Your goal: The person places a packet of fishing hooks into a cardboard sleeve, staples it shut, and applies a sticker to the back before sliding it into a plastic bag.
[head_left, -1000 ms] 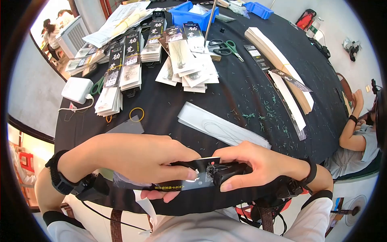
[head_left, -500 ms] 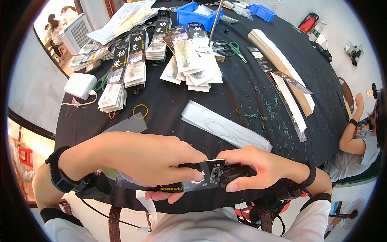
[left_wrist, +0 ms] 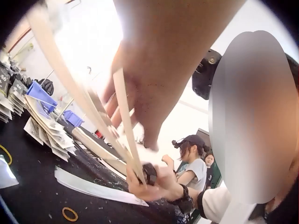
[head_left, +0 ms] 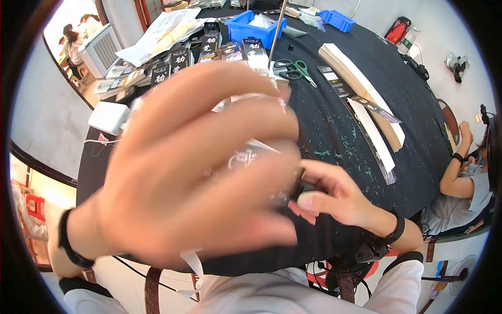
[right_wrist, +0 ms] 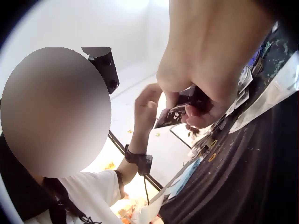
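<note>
My left hand (head_left: 198,188) is lifted close to the head camera, large and blurred. Its fingers curl over a black printed packet (head_left: 244,157) with a clear sleeve. My right hand (head_left: 334,201) is just right of it and grips a small black tool (head_left: 301,183) clamped on the packet's end. In the right wrist view the right hand (right_wrist: 205,88) pinches the tool and the packet (right_wrist: 172,115), with the left hand (right_wrist: 145,105) behind. From the left wrist, the packet's pale edge (left_wrist: 126,126) runs down to the tool (left_wrist: 150,173).
The round black table (head_left: 324,115) carries stacked packets (head_left: 209,44), green-handled scissors (head_left: 293,68), a blue bin (head_left: 251,29), a long stack of white strips (head_left: 361,89), a white box (head_left: 109,118) and green shavings (head_left: 340,141). Another person (head_left: 465,172) sits at the right.
My left hand has risen with the packet toward the head camera and now hides much of the table. The right hand has moved up a little, still gripping the tool.
</note>
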The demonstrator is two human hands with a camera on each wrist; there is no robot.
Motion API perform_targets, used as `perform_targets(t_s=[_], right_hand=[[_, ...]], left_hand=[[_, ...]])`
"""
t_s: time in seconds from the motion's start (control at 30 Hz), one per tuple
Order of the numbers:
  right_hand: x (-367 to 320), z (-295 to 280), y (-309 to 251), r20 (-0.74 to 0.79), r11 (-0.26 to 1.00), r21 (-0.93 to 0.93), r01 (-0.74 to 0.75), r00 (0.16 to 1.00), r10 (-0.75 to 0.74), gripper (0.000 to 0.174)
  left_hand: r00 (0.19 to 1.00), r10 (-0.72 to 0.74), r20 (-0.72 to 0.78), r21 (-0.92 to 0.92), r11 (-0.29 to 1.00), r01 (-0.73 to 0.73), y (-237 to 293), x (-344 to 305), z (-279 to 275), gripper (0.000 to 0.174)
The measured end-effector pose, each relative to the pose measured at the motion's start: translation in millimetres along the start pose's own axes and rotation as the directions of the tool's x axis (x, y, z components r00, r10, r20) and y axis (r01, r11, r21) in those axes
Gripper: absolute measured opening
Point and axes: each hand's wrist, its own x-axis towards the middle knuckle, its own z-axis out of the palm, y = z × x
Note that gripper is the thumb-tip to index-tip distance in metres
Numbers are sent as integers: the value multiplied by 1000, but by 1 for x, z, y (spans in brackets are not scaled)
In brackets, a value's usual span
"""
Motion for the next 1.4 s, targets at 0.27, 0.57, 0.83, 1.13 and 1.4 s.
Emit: perform_targets(t_s=[0.27,0.57,0.83,1.13,1.4], right_hand=[[7,35,-4,73,951,240,195,973,-218,40],[6,58,10,-32,909,244,339,939,-341,50],[2,64,2,-79,885,192,425,905,-418,46],[22,47,12,-111,888,373,267,964,-244,32],[3,38,-6,32,971,69,228,973,-230,50]], left_hand=[[514,-594,619,-694,-107,712,64,-34,27,56],[462,-821,335,-932,-217,290,89,-12,48,34],[475,-853,216,-960,-96,264,94,-6,48,25],[375,-841,389,-856,-180,485,73,-14,54,23],[481,-749,455,-809,-121,575,59,-19,30,57]])
